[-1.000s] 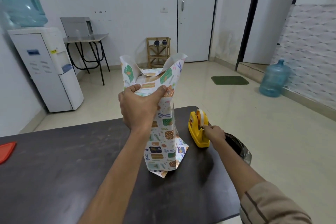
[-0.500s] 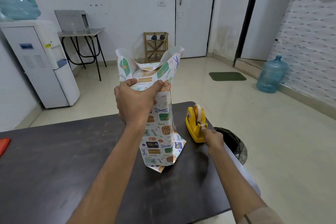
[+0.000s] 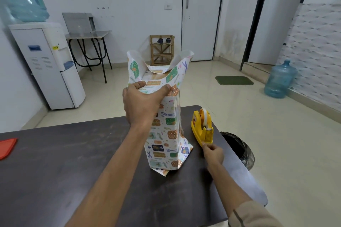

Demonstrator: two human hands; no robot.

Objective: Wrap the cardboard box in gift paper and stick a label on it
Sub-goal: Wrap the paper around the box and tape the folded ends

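Right hand (image 3: 213,153): the fingers were pinched closed just off the cutter end of the tape dispenser (image 3: 202,129), seemingly on the tape (image 3: 203,116). The strip itself was too faint to see.
Tape dispenser: it stood unheld near the right edge of the counter (image 3: 55,171); a hard pull could have dragged it off that edge.
Cardboard box (image 3: 156,75): it stood on end toward the counter's far edge, inside the gift paper (image 3: 166,134), whose top flaps were loose.
Left hand (image 3: 142,105): fingers and thumb gripped the wrap at the top. A looser grip could have let the paper spring open or the tall box topple.
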